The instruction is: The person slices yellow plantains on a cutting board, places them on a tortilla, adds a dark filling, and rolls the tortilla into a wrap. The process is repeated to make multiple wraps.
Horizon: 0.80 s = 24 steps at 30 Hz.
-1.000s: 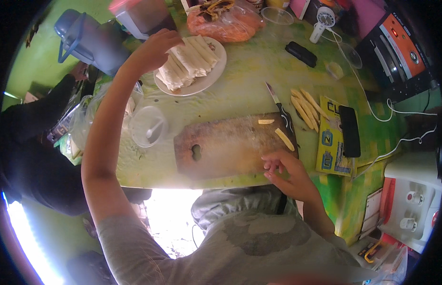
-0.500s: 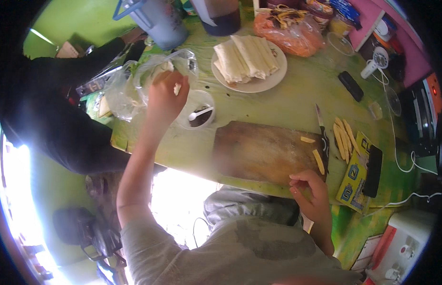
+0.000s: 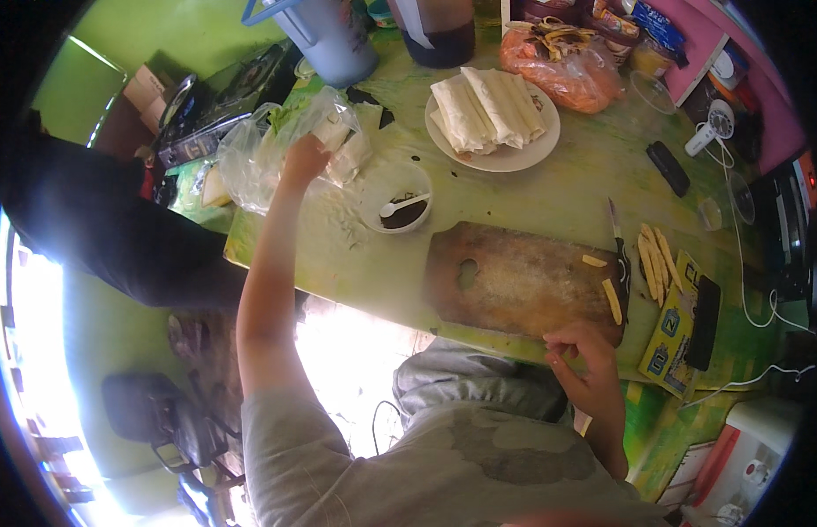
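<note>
Plastic bag (image 3: 242,176) and white sheets (image 3: 350,160) lay at our left hand (image 3: 305,161) on the table's (image 3: 338,263) left end, seen from the head camera; we could not tell whether its fingers held anything. Our right hand (image 3: 589,360) hung at the near edge of the board (image 3: 514,281), fingers curled, narrowly parted from the thumb. Beyond, white rolls (image 3: 488,110) sat on a plate (image 3: 540,154); a spoon (image 3: 400,207) rested in a tub (image 3: 417,180).

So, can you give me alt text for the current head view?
A person's left hand is at a clear plastic bag on a green table, while the right hand hangs by the near edge of a wooden board bearing two pale strips. A knife lies at the board's right end; a plate of rolled white wraps sits farther back.
</note>
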Available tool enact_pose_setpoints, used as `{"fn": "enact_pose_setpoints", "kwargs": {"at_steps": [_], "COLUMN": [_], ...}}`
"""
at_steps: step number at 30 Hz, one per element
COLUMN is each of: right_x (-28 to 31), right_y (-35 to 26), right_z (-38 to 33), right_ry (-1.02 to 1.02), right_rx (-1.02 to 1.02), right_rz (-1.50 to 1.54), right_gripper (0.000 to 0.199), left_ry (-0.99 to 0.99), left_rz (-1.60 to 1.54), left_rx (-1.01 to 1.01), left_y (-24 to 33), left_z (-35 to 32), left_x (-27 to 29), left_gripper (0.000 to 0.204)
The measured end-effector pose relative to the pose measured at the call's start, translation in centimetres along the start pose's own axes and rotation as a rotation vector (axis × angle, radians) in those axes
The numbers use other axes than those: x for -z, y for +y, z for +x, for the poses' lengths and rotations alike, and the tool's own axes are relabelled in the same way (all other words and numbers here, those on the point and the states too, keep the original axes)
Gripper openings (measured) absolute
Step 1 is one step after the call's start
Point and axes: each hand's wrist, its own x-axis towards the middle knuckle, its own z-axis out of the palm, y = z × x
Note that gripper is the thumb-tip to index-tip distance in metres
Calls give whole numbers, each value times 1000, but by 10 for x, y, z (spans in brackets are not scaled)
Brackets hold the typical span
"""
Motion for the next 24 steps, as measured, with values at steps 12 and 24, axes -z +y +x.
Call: {"fn": "enact_pose_setpoints", "kwargs": {"at_steps": [12,24], "right_x": [2,-1], "right_y": [-1,-4], "right_z": [-1,4], "right_ry": [-61,-54], "right_rx": [-51,-61], "right_rz": [-55,-91], "right_gripper": [30,31], "left_ry": [1,105], "left_rz": [-400,-344], "left_rx": [150,155], "left_y": [13,5], "left_z": [3,10], "left_x": [-4,-13], "left_gripper": [26,28]}}
